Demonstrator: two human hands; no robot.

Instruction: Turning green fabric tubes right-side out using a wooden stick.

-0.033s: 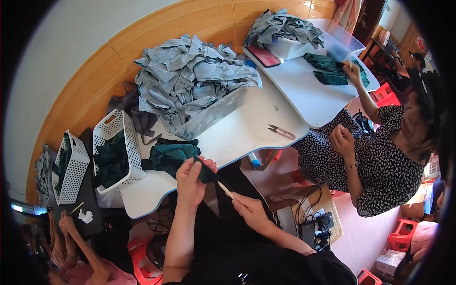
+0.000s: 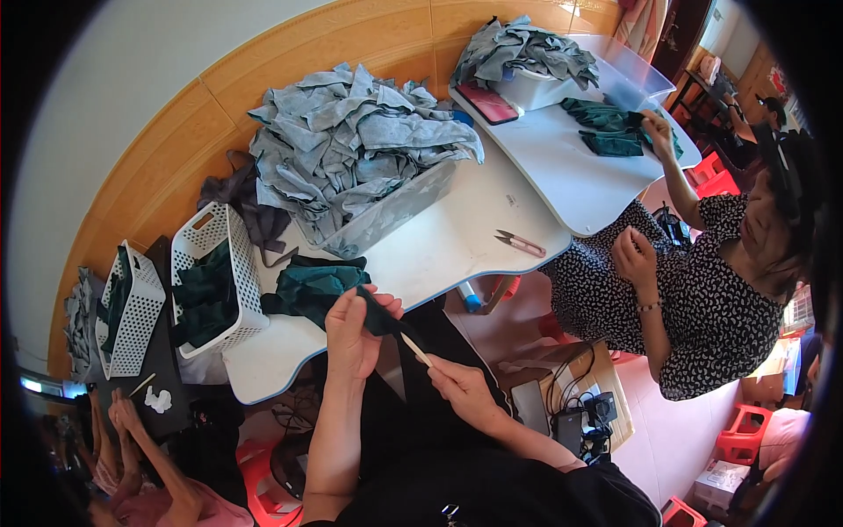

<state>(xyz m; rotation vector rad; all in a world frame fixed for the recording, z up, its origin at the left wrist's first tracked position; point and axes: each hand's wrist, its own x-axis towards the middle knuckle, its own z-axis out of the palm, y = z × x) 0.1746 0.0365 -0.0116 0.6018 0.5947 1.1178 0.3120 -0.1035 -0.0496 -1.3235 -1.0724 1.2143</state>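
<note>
My left hand (image 2: 353,332) pinches a small dark green fabric piece (image 2: 378,314) between thumb and fingers. In my right hand (image 2: 464,390) is a thin pale stick (image 2: 416,350), gripped near its lower end. Its far end meets the hanging edge of the fabric; whether it goes inside I cannot tell. Just beyond my left hand, a heap of dark green fabric pieces (image 2: 318,285) lies at the near edge of the white table (image 2: 421,274). A pair of thread snips (image 2: 522,243) rests on the table to the right.
A clear bin (image 2: 386,209) overflows with grey fabric pieces (image 2: 351,132). White perforated baskets (image 2: 248,279) with green pieces stand left. At right, a co-worker touches green fabric (image 2: 610,140) on another table, beside a phone (image 2: 488,104). A cardboard box with cables (image 2: 571,400) sits below.
The co-worker's hand on the green fabric has shifted slightly right. My own hands and what they hold have hardly moved.
</note>
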